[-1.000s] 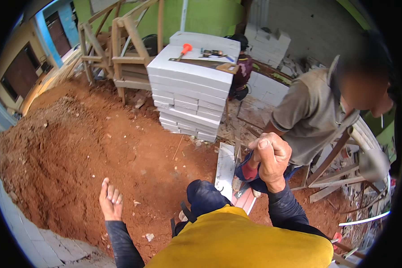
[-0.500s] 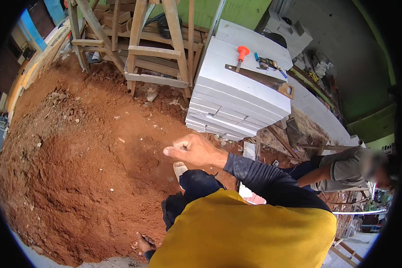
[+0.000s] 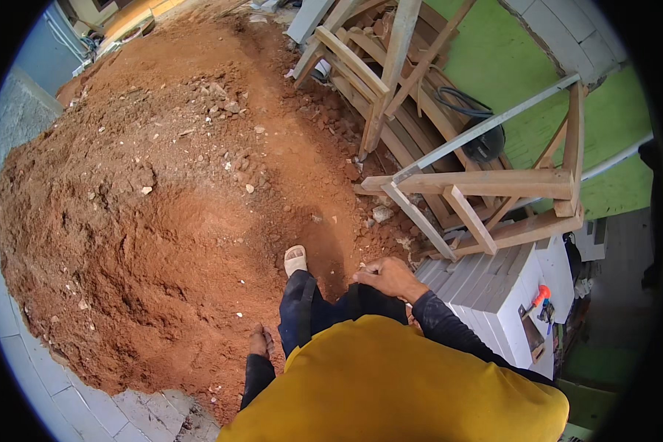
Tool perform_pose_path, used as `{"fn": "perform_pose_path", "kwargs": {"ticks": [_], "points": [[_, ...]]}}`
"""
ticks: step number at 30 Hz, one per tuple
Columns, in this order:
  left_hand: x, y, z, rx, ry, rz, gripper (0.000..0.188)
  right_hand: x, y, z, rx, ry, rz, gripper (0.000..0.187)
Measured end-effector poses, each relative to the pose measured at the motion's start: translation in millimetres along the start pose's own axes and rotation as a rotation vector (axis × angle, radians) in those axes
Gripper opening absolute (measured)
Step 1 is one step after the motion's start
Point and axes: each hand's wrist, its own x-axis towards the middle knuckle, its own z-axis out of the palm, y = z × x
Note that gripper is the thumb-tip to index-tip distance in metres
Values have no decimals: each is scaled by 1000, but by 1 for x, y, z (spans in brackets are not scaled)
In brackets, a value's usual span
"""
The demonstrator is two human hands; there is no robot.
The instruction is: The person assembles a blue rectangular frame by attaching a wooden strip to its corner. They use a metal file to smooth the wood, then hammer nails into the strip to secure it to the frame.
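Note:
My right hand (image 3: 390, 278) is in front of my right thigh, its fingers curled in with the thumb against them. What it holds, if anything, is hidden. My left hand (image 3: 261, 342) hangs low beside my left leg over the red soil, its fingers loosely bent and apart, and I see nothing in it. Between the hands, a foot in a beige sandal (image 3: 295, 259) stands on the soil. Neither hand touches the stack of white blocks (image 3: 486, 298) at the right.
A large mound of red soil (image 3: 147, 243) fills the left side. Wooden trestles (image 3: 479, 182) and stacked planks lean by the green wall (image 3: 486, 66). On the blocks lie an orange-handled tool (image 3: 541, 295) and a handsaw (image 3: 532, 335). Grey paving (image 3: 74, 409) borders the mound.
My view has turned left, so the trestles and blocks now sit farther right and the mound shows more. My right hand has lowered toward my thigh. The other person has left the view.

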Motion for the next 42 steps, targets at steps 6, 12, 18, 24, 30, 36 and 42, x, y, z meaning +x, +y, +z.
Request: {"fn": "perform_pose_path", "kwargs": {"ticks": [6,12,18,24,30,36,42], "points": [[-60,341,107,5,-65,398,38,143,-71,-153,213,81,86,58],[-55,585,199,-62,-72,622,27,354,-118,-251,443,157,-20,46],[7,667,296,9,89,230,36,556,-186,-397,638,160,-46,41],[61,692,353,424,179,187,45,696,-245,-560,843,265,-78,45],[118,802,410,477,386,225,56,875,-285,-667,995,406,-74,41],[181,1035,441,356,365,201,55,1054,-337,-742,964,394,-61,43],[240,1266,504,357,340,385,60,1155,-363,-821,969,483,53,41]]}}
